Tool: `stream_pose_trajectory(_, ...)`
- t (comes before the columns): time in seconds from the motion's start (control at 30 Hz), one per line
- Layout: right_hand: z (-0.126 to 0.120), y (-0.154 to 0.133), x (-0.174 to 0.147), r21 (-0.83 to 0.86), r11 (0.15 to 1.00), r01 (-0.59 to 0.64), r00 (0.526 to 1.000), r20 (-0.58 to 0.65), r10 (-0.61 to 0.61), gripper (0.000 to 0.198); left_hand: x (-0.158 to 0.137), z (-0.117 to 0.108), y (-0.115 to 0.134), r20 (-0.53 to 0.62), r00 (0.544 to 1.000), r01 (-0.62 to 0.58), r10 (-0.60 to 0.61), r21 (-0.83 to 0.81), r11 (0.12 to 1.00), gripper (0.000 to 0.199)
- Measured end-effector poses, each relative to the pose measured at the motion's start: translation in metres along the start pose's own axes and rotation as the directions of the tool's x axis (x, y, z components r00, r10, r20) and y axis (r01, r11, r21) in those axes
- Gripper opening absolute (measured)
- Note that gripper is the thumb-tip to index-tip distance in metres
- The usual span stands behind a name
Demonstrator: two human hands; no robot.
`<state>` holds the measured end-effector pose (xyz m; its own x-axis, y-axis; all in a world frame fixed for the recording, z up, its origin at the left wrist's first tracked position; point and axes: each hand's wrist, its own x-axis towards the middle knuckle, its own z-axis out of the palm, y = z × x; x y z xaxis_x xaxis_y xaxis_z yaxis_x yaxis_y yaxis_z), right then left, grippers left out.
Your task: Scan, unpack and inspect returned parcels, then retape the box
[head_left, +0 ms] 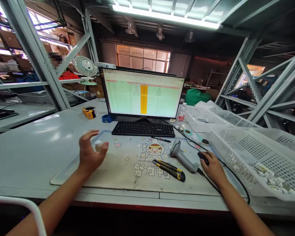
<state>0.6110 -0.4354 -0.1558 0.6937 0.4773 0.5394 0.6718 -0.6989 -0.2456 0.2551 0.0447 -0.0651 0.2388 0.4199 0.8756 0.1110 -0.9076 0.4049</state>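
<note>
My left hand (91,154) is raised over the left part of the printed desk mat (118,177), thumb and fingers spread in a C shape. A small white-capped bottle (97,146) shows in the gap between them; I cannot tell whether the thumb touches it. On the mat's right side my right hand (215,168) rests over a black computer mouse (203,158), fingers curled on it. A grey barcode scanner (184,159) lies just left of the mouse. Beside it is a black-and-yellow utility knife (170,170). The keyboard (142,128) sits in front of the monitor (125,98), which displays a spreadsheet.
White perforated baskets (228,157) line the right side, the nearest containing small packets (272,178). A yellow-black tape roll (88,113), a blue tape roll (107,118) and a plastic bottle (181,114) stand near the monitor. Cables run along the right; metal frames flank the desk.
</note>
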Motion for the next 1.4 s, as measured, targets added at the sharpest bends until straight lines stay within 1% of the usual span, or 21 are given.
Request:
stream_pose_trajectory(0.03, 0.000, -0.001, 0.000, 0.002, 1.000, 0.000, 1.000, 0.002, 0.000, 0.053, 0.003, 0.008, 0.013, 0.060, 0.995, -0.083, 0.085, -0.028, 0.996, 0.037)
stream_pose_trajectory(0.07, -0.001, -0.002, 0.000, 0.003, 1.000, -0.002, 1.000, 0.005, 0.002, 0.052, 0.006, 0.020, 0.025, 0.140, 0.979, -0.141, 0.150, -0.071, 0.987, 0.029)
stream_pose_trajectory(0.13, -0.001, -0.003, 0.000, 0.004, 1.000, -0.011, 1.000, 0.005, 0.011, 0.052, 0.010, 0.054, 0.047, 0.311, 0.919, -0.197, 0.241, -0.166, 0.966, 0.021)
stream_pose_trajectory(0.2, -0.002, -0.004, 0.001, 0.006, 1.000, -0.016, 1.000, 0.005, 0.016, 0.052, 0.014, 0.098, 0.063, 0.477, 0.833, -0.201, 0.282, -0.215, 0.956, 0.024)
stream_pose_trajectory(0.23, -0.002, -0.005, 0.001, 0.007, 1.000, -0.018, 1.000, 0.007, 0.018, 0.052, 0.016, 0.121, 0.069, 0.552, 0.785, -0.196, 0.282, -0.210, 0.958, 0.026)
stream_pose_trajectory(0.3, -0.005, -0.007, 0.001, 0.003, 1.000, -0.021, 1.000, 0.013, 0.021, 0.051, 0.020, 0.168, 0.080, 0.680, 0.691, -0.196, 0.244, -0.149, 0.969, 0.031)
stream_pose_trajectory(0.33, -0.006, -0.009, 0.001, 0.001, 1.000, -0.020, 1.000, 0.016, 0.020, 0.050, 0.021, 0.191, 0.085, 0.716, 0.660, -0.195, 0.227, -0.129, 0.972, 0.035)
stream_pose_trajectory(0.37, -0.008, -0.010, 0.000, -0.001, 1.000, -0.019, 1.000, 0.017, 0.019, 0.049, 0.021, 0.212, 0.090, 0.740, 0.638, -0.191, 0.211, -0.112, 0.975, 0.039)
stream_pose_trajectory(0.47, -0.011, -0.013, 0.000, -0.001, 1.000, -0.018, 1.000, 0.015, 0.018, 0.048, 0.016, 0.264, 0.101, 0.783, 0.603, -0.168, 0.154, -0.064, 0.984, 0.056)
stream_pose_trajectory(0.53, -0.012, -0.014, 0.000, 0.001, 1.000, -0.020, 1.000, 0.017, 0.020, 0.048, 0.009, 0.288, 0.107, 0.800, 0.589, -0.151, 0.112, -0.027, 0.988, 0.065)
stream_pose_trajectory(0.63, -0.012, -0.013, 0.000, 0.001, 1.000, -0.018, 1.000, 0.020, 0.018, 0.048, 0.001, 0.307, 0.111, 0.814, 0.575, -0.150, 0.084, 0.004, 0.989, 0.067)
stream_pose_trajectory(0.7, -0.011, -0.013, 0.000, -0.003, 1.000, -0.017, 1.000, 0.017, 0.017, 0.048, -0.001, 0.311, 0.112, 0.818, 0.568, -0.170, 0.094, 0.004, 0.985, 0.065)
stream_pose_trajectory(0.8, -0.010, -0.012, 0.000, -0.007, 1.000, -0.016, 1.000, 0.016, 0.016, 0.048, 0.000, 0.310, 0.114, 0.821, 0.560, -0.204, 0.115, 0.002, 0.979, 0.060)
stream_pose_trajectory(0.87, -0.009, -0.012, -0.001, -0.006, 1.000, -0.007, 1.000, 0.012, 0.007, 0.048, 0.002, 0.306, 0.116, 0.823, 0.556, -0.213, 0.117, 0.005, 0.977, 0.059)
stream_pose_trajectory(0.93, -0.008, -0.011, -0.001, -0.004, 1.000, 0.002, 1.000, 0.008, -0.002, 0.048, 0.003, 0.297, 0.117, 0.820, 0.560, -0.213, 0.115, 0.008, 0.977, 0.062)
stream_pose_trajectory(1.03, -0.007, -0.010, -0.001, -0.008, 1.000, 0.007, 1.000, 0.013, -0.007, 0.049, 0.004, 0.273, 0.112, 0.806, 0.579, -0.215, 0.124, 0.005, 0.977, 0.066)
stream_pose_trajectory(1.1, -0.007, -0.009, -0.001, -0.016, 1.000, -0.004, 1.000, 0.014, 0.004, 0.049, 0.004, 0.253, 0.103, 0.798, 0.589, -0.219, 0.127, 0.006, 0.976, 0.065)
stream_pose_trajectory(1.2, -0.005, -0.008, 0.000, -0.026, 0.999, -0.024, 1.000, 0.008, 0.025, 0.050, 0.003, 0.220, 0.081, 0.785, 0.607, -0.207, 0.124, 0.005, 0.978, 0.061)
stream_pose_trajectory(1.3, -0.003, -0.006, 0.001, -0.019, 1.000, -0.009, 1.000, 0.000, 0.009, 0.049, 0.003, 0.192, 0.055, 0.760, 0.642, -0.158, 0.101, 0.003, 0.987, 0.057)
stream_pose_trajectory(1.4, -0.001, -0.005, 0.001, -0.011, 1.000, 0.010, 1.000, -0.006, -0.010, 0.047, 0.003, 0.169, 0.030, 0.734, 0.677, -0.106, 0.059, 0.018, 0.994, 0.056)
